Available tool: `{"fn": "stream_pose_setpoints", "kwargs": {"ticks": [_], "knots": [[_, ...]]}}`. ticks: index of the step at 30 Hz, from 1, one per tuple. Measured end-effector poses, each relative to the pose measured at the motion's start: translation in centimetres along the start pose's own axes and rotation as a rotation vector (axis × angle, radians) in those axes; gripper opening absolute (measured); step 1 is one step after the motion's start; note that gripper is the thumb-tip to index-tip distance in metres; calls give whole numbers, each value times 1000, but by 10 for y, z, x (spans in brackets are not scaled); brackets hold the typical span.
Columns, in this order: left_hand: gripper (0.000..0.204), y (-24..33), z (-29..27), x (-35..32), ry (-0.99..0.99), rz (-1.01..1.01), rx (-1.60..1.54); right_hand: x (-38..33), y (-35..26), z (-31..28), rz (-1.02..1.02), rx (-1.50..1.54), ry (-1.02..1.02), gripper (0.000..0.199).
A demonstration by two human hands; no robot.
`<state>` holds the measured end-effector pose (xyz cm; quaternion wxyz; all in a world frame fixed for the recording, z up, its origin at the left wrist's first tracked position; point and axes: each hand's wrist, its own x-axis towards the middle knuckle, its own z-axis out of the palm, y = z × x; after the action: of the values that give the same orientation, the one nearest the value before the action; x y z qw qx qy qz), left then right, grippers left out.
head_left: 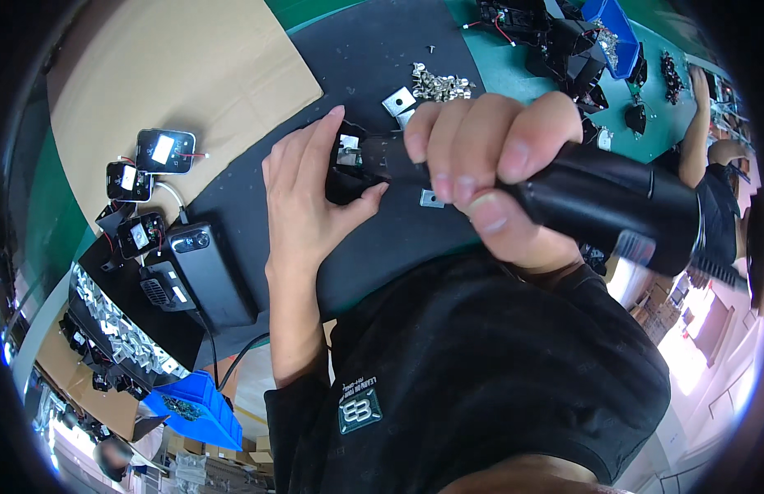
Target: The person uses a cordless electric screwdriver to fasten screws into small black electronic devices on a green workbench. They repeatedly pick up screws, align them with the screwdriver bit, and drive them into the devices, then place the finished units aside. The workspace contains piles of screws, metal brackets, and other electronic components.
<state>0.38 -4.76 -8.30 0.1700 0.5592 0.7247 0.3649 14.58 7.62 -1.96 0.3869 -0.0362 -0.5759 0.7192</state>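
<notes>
Now | left hand (316, 193) pinching black part (349, 173); right hand (489, 177) gripping screwdriver (604, 202); blue bin (196, 407) holding dark parts

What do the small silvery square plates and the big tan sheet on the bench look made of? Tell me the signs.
Small silvery square plates: probably stamped metal, bright and reflective, with a punched hole. Big tan sheet: likely cardboard or kraft board, matte, flat and uniformly brown. The black cylindrical power screwdriver in the right hand looks like smooth plastic with a slight sheen.
</notes>
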Motion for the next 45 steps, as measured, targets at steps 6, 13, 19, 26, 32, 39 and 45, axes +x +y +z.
{"fn": "stream_pose_setpoints", "kwargs": {"ticks": [6,13,19,26,32,39,45], "knots": [[86,-2,0,2,10,10,-33,1,1,1,24,-17,-50,33],[86,6,-10,6,-55,46,50,15,-17,-25,-108,152,-262,34],[78,23,-32,13,-67,-14,223,-12,-89,-36,-209,588,-339,12],[71,-10,-63,57,20,9,599,-65,-116,-57,-174,471,-343,15],[68,-51,-102,51,-133,1,676,-84,-131,-54,-138,398,-364,17],[69,-55,-117,51,-197,-21,668,-98,-125,-57,-146,351,-352,21],[68,-39,-113,51,-154,92,670,-96,-120,-51,-158,327,-333,23]]}}
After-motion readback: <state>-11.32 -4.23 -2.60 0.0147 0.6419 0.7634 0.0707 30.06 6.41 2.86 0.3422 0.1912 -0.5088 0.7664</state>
